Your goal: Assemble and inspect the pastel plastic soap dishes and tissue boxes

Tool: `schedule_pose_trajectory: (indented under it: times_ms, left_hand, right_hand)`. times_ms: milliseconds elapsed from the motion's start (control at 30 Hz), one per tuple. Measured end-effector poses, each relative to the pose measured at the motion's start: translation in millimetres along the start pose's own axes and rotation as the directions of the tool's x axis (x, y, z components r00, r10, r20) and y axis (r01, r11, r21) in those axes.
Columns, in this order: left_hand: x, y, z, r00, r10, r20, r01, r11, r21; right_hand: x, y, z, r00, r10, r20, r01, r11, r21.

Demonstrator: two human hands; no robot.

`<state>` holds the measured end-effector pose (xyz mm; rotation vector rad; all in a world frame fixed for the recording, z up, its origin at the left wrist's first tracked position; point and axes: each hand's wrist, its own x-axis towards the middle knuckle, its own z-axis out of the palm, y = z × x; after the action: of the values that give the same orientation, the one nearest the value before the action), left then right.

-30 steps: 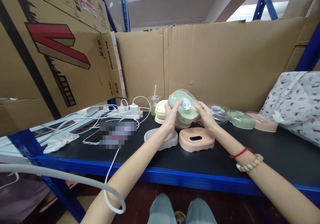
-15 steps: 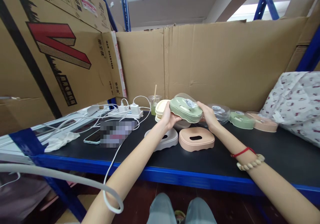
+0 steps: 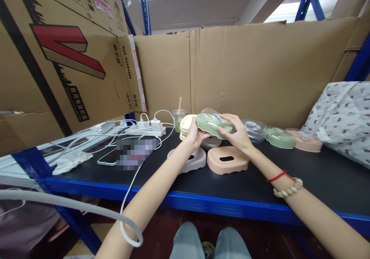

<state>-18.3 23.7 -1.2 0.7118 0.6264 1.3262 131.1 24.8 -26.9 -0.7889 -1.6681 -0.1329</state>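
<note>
A pale green oval box (image 3: 208, 123) with a clear plastic cover and a round label is held up above the shelf, tilted towards me. My left hand (image 3: 195, 136) is closed around its left end, palm beneath. My right hand (image 3: 237, 135) grips its right end, fingers over the top and thumb at the front. Below stand a peach oval cover (image 3: 241, 164) with a slot on top and a grey one (image 3: 197, 163), partly behind my left forearm. Behind my left hand sit cream oval pieces (image 3: 186, 123), partly hidden.
At the right stand a clear plastic cover (image 3: 254, 131), a green box (image 3: 280, 138), a peach box (image 3: 308, 141) and a patterned white bag (image 3: 343, 116). Leftward lie a phone (image 3: 107, 158), white cables and a power strip (image 3: 144, 131). A drink cup (image 3: 177, 125) stands behind. Cardboard (image 3: 260, 66) walls the back.
My right hand has shifted left and further over the green box; its fingers now reach across the top, with the thumb at the front. My left hand has barely moved.
</note>
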Motion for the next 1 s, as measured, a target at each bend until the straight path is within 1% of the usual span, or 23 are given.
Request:
schedule_pose_trajectory:
  times_ms: [100,167,267,467,733,1000]
  left_hand:
    - [0.4,0.2,-0.3,1.0,0.007,-0.007,-0.007,1.0,0.026]
    - [-0.3,-0.1,0.4,1.0,0.0,-0.008,0.0,0.998,0.055]
    - [-2.5,-0.8,2.0,1.0,-0.027,-0.001,0.026,0.995,0.099]
    - [-4.1,-1.2,2.6,1.0,-0.03,-0.001,0.029,0.993,0.117]
    - [-3.4,-2.7,2.2,1.0,-0.012,0.005,0.011,0.993,0.12]
    - [-4.5,-3.8,2.8,1.0,0.024,0.001,-0.024,0.997,0.073]
  right_hand:
    - [-0.6,0.9,1.6,0.998,0.022,-0.05,-0.019,0.998,0.061]
    - [0.5,1.4,0.8,0.995,0.071,-0.076,-0.059,0.986,0.156]
    - [2.6,2.4,-0.9,0.991,0.11,-0.072,-0.087,0.96,0.267]
    - [3.7,4.3,-1.6,0.996,0.083,-0.031,-0.073,0.967,0.245]
    - [5.6,6.3,-2.3,0.988,0.155,-0.025,-0.14,0.942,0.304]
    - [4.4,4.3,-2.1,0.994,0.106,-0.019,-0.099,0.97,0.222]
